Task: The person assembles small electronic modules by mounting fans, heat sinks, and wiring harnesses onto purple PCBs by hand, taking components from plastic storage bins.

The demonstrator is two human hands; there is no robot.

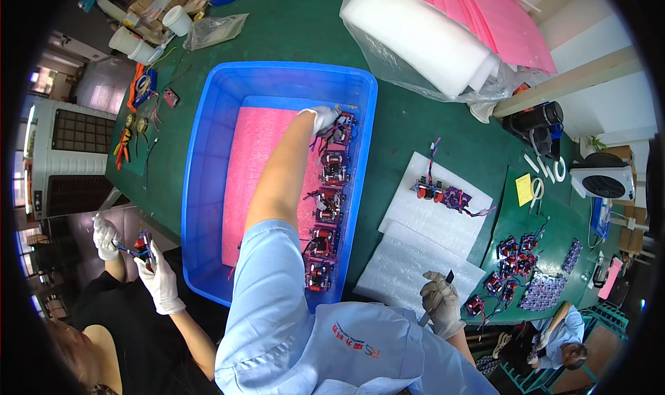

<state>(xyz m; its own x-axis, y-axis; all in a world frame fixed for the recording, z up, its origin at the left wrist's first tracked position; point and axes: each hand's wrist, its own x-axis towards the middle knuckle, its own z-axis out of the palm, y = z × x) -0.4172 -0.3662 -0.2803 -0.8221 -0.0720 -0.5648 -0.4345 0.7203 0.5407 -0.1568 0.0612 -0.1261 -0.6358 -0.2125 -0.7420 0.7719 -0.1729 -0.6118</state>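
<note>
Before you, the tub (pixel 195 187) stands on the table (pixel 388 132), with a liner (pixel 256 145) on its floor. A row of boards (pixel 333 168) runs near to far along its right wall, your left hand (pixel 322 119) at the farthest one. Right of the tub lie two sheets (pixel 422 256); the far one bears a board pair (pixel 429 188). Your right hand (pixel 442 305) is at their near side. Farther right is a board cluster (pixel 516 256), a note (pixel 522 189) beyond it. Behind the sheets lies the foam stack (pixel 415 34). Left of the tub you have pliers (pixel 123 145), with buckets (pixel 178 21) farther off; a co-worker (pixel 138 339) is near left.
</note>
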